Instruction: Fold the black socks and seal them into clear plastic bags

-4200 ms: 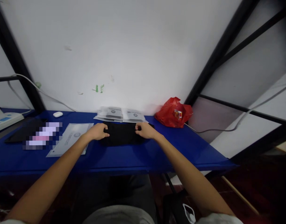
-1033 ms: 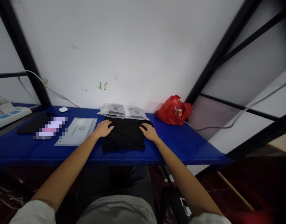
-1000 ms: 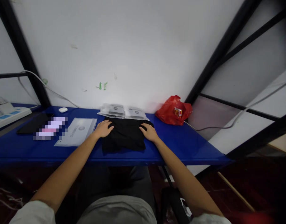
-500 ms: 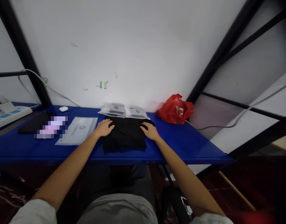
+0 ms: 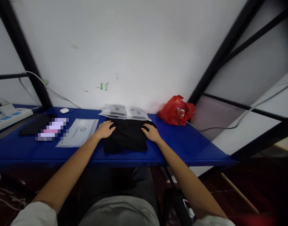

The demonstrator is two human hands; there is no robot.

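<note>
A folded black garment lies on the blue table in front of me. My left hand rests flat on its left edge with the fingers stretched out. On the garment's right edge my right hand lies flat too, fingers extended. Neither hand grips anything. Behind the garment, against the wall, lie clear plastic packets with printed labels.
A flat clear bag lies left of the garment, then a pixelated item, a dark flat object and a white earbud case. A red plastic bag sits at the right. A power strip is far left. Black frame bars flank the table.
4.2 s ago both hands gripped the far part of the garment; now it lies longer toward me and both hands lie flat on its sides. Nothing moved in the last second.
</note>
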